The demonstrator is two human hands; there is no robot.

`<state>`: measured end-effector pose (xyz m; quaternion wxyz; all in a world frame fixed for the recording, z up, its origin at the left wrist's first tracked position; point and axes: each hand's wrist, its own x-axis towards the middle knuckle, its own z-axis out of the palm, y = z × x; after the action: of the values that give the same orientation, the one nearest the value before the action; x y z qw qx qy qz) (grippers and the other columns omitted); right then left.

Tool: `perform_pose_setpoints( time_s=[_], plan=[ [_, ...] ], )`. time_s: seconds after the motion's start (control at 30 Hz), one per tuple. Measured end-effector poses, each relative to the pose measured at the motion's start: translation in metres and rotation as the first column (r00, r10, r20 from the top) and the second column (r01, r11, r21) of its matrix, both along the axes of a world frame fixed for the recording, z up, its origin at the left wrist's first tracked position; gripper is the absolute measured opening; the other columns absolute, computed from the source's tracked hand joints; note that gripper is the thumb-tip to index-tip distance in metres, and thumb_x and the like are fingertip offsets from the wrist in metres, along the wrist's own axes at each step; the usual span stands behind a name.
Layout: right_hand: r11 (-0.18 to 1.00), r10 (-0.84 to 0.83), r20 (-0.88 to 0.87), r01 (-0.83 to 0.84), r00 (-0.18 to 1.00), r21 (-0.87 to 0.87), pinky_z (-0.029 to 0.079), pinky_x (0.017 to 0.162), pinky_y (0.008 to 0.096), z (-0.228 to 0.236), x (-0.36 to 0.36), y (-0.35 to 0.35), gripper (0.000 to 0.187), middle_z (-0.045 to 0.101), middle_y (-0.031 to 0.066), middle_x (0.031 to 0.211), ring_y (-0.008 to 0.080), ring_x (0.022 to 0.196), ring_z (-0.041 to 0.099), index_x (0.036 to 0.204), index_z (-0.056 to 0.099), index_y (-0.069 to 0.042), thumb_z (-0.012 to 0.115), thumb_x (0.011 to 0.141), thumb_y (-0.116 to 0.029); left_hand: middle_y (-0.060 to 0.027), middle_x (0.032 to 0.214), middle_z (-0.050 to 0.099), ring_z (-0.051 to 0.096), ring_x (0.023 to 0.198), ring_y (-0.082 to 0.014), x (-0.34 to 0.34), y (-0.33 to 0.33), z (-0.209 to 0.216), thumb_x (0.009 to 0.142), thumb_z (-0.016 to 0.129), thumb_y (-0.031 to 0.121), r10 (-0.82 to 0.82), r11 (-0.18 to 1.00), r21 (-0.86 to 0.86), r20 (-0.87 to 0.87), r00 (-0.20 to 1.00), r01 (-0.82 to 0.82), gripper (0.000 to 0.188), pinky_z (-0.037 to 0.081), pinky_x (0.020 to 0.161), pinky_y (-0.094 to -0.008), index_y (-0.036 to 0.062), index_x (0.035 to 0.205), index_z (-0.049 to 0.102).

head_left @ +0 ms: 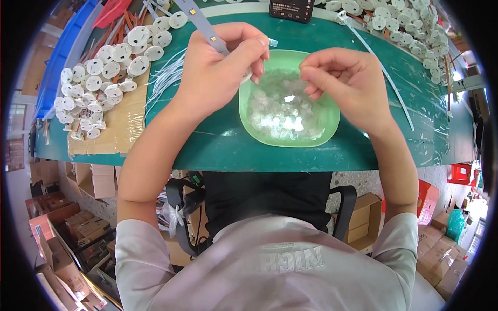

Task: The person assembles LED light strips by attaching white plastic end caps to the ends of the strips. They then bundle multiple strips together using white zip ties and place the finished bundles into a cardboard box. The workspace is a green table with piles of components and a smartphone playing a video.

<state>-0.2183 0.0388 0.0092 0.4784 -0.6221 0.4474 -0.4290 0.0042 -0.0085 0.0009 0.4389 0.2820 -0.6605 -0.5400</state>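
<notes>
My left hand is closed around a white LED strip with small yellow chips, which slants up and away to the left. Part of a round white piece shows under its fingers. To the right, my right hand pinches thumb and forefinger together; whatever is between them is too small or hidden to make out. Both hands are over the far part of a light green plastic bowl. Many small clear, shiny plastic pieces lie in it.
White round discs with wires are heaped at the left, partly on flattened cardboard. Similar white discs pile up at the far right. Thin white wires, a phone and a long pale strip lie on the green table.
</notes>
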Motion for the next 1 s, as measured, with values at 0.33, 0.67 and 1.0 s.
perform_pose_setpoints(
  time_s=[0.33, 0.67, 1.0],
  plan=[
    [0.996, 0.034, -0.062, -0.039, 0.998, -0.074, 0.053, 0.070, 0.0265, -0.001, 0.006, 0.002, 0.016, 0.071, 0.0045, 0.084, 0.0089, 0.077, 0.064, 0.087, 0.070, 0.001, 0.070, 0.088, -0.015, -0.0043, 0.076, 0.063, 0.060, 0.069, -0.0102, -0.006, 0.006, -0.001, 0.097, 0.058, 0.014, -0.126, 0.992, 0.006, 0.053, 0.991, 0.126, 0.018, 0.047, 0.063, -0.0244, -0.0014, 0.091, 0.064],
    [0.964, 0.225, 0.062, -0.231, 0.972, 0.134, 0.040, 0.054, 0.0210, 0.017, 0.005, 0.008, 0.029, 0.062, -0.0007, 0.068, 0.0029, 0.063, 0.050, 0.074, 0.064, -0.002, 0.067, 0.095, -0.021, -0.0044, 0.072, 0.065, 0.060, 0.065, -0.0088, -0.008, 0.017, 0.002, 0.095, 0.062, 0.013, -0.328, 0.943, 0.079, 0.058, 0.943, 0.324, 0.017, 0.046, 0.059, -0.0233, -0.0010, 0.086, 0.065],
    [0.913, 0.334, 0.185, -0.366, 0.924, 0.180, 0.052, 0.061, 0.0234, 0.014, 0.003, 0.011, 0.021, 0.066, 0.0044, 0.082, 0.0078, 0.065, 0.059, 0.090, 0.065, 0.003, 0.055, 0.100, -0.012, -0.0053, 0.070, 0.064, 0.059, 0.060, -0.0094, -0.003, 0.013, 0.006, 0.092, 0.059, 0.006, -0.350, 0.937, 0.019, 0.063, 0.935, 0.349, 0.013, 0.045, 0.056, -0.0250, -0.0016, 0.082, 0.064]
  ],
)
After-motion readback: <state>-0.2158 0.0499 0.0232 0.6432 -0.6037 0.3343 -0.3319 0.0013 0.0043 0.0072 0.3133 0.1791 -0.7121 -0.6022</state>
